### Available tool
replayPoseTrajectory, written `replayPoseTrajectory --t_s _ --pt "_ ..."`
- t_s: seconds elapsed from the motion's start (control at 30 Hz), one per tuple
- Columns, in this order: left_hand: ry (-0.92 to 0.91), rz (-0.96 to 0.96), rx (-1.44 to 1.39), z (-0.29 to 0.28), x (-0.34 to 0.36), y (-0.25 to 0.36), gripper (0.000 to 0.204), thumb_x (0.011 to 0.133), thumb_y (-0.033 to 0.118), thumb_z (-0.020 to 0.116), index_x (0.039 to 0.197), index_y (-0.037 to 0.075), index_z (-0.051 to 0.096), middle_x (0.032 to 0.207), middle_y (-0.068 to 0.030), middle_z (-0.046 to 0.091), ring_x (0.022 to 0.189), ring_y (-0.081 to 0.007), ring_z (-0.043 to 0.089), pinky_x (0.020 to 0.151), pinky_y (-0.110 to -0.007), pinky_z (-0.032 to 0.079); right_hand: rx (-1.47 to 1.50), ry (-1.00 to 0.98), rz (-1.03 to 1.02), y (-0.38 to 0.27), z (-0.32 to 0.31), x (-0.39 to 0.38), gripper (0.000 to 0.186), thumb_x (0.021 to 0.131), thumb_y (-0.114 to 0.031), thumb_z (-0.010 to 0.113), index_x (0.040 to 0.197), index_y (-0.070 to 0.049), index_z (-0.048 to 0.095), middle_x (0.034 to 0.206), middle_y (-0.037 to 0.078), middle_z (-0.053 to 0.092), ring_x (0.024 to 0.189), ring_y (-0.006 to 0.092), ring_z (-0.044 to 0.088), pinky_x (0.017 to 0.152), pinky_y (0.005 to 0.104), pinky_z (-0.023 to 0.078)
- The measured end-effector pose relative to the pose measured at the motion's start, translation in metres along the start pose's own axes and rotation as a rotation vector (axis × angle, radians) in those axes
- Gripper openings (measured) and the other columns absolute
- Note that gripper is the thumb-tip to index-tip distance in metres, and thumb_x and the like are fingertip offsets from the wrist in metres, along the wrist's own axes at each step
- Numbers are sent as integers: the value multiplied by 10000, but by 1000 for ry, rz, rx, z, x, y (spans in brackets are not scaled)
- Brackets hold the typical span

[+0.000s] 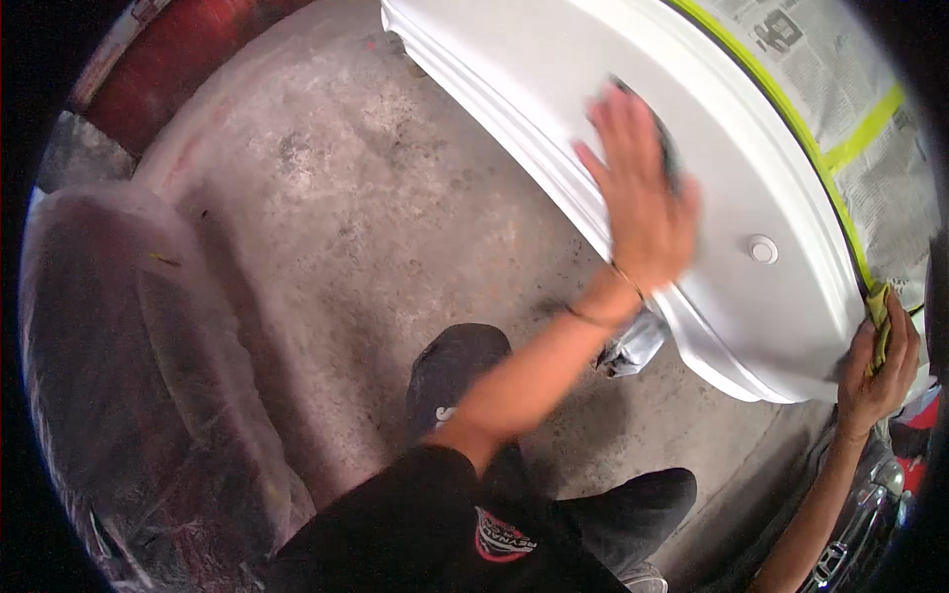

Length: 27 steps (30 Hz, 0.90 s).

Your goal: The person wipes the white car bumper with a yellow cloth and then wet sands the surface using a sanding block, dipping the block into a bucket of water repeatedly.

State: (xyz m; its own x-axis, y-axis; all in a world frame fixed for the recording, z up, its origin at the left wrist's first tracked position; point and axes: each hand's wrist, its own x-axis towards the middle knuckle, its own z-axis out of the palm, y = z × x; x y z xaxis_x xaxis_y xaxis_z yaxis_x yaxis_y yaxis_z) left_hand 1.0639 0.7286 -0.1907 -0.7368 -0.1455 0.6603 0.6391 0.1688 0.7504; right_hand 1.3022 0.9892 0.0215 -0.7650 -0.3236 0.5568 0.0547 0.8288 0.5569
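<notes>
My left hand point(643, 188) is blurred and lies flat, fingers stretched out, over the face of a large curved white body panel point(722, 326). A dark grey strip point(660, 128) shows beside its fingers, perhaps the edge of a thin pad beneath them; the hand covers most of it. My right hand point(878, 366) is at the panel's right end. It is closed on a crumpled yellow-green cloth point(878, 321) against the panel's edge. A small round white cap point(762, 248) sits on the panel between my hands.
Yellow-green tape point(781, 94) and printed masking paper point(875, 198) border the panel's far side. A plastic-covered dark object point(148, 376) stands at left. Below the panel lies a silvery crumpled item point(636, 344) on the concrete floor point(346, 198). A dark vehicle part point(840, 534) is at lower right.
</notes>
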Motion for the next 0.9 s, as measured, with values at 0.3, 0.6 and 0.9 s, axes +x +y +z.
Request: replayPoseTrajectory --t_s 0.3,0.6,0.9 --pt "144 -352 -249 -33 90 -66 828 1232 519 244 1832 1 4 1919 -249 -43 1775 -427 -80 1358 -736 -58 -78 31 -21 -6 -8 12 452 1017 -100 795 1467 -94 753 1295 148 800 1161 323 773 1035 424 590" --pt "-42 -543 -99 21 -52 23 883 1215 578 257 1834 44 -77 1922 -201 -142 1767 -428 -139 1360 -746 -42 -64 86 6 -13 -17 19 470 959 -148 817 1426 -195 786 1252 99 798 1122 299 781 958 415 598" --pt "-14 -486 -68 -21 -14 -43 908 1214 555 314 1819 -29 -30 1909 -282 -10 1773 -448 10 1424 -571 80 -22 90 73 -24 -6 18 470 956 -131 822 1422 -189 798 1230 78 810 1075 271 792 925 394 602"
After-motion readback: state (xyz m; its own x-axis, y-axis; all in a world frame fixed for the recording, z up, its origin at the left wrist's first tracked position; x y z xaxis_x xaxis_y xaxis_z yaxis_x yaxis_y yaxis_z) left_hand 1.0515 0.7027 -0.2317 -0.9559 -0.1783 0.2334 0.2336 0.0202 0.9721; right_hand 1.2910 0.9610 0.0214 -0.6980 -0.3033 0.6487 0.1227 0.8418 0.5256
